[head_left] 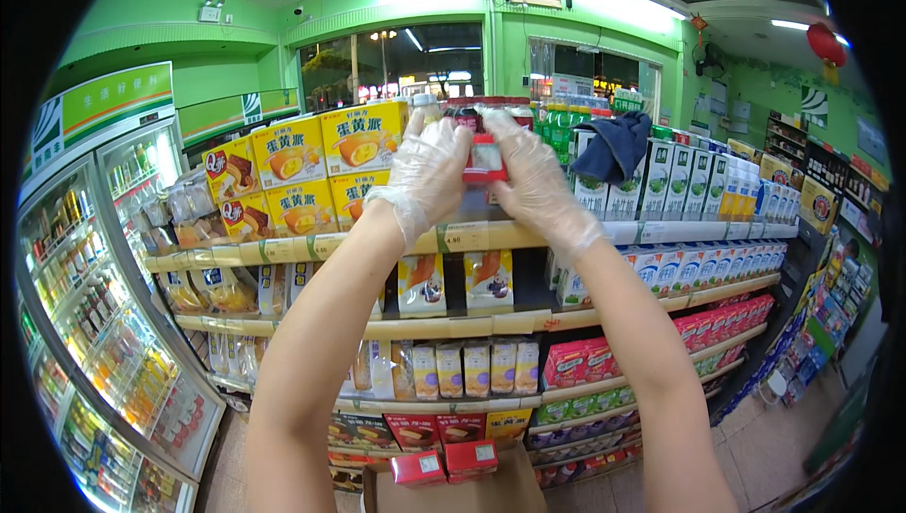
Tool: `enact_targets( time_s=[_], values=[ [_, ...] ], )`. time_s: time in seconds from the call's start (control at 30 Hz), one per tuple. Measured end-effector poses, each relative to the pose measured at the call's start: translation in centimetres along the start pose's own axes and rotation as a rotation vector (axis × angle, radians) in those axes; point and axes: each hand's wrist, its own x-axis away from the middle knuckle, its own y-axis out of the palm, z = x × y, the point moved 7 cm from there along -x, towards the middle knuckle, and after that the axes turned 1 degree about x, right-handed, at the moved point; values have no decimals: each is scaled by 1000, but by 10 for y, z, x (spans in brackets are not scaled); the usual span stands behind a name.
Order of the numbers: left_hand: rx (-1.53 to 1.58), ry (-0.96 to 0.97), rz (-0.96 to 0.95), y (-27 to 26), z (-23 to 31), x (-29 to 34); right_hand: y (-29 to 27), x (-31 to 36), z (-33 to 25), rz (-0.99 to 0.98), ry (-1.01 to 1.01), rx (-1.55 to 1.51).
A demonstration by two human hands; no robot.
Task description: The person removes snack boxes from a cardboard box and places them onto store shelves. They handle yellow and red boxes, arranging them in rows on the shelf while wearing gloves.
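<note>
My left hand [425, 173] and my right hand [536, 173], both in thin clear plastic gloves, reach forward to the top shelf [472, 236]. Between them they grip a small red box [485, 162] with a pale label, fingers closed on its two sides. Part of the box is covered by the gloves. Stacked yellow boxes [288, 154] stand just left of my left hand. Behind the hands are bottles with red tops [505, 102], partly hidden. A dark blue cloth [613, 147] drapes over cartons to the right of my right hand.
Two red boxes [445, 465] sit in an open cardboard carton [491, 489] below. Lower shelves hold bagged snacks, milk cartons [679, 268] and pink-red packs [580, 362]. A glass-door drinks fridge [94, 296] lines the left; a magazine rack [802, 343] stands right.
</note>
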Motion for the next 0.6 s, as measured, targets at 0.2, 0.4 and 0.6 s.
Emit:
enact_targets(
  time_s=[0.2,0.4,0.6],
  values=[
    [298,30,172,-127,60,47,-110,18,-76,-9,-18,-149],
    [813,-286,-174,-112,98,215,-93,131,-163,-409,94,-563],
    [1061,-902,-517,-53,195,353,-21,246,-250,-689,359,-697]
  ],
)
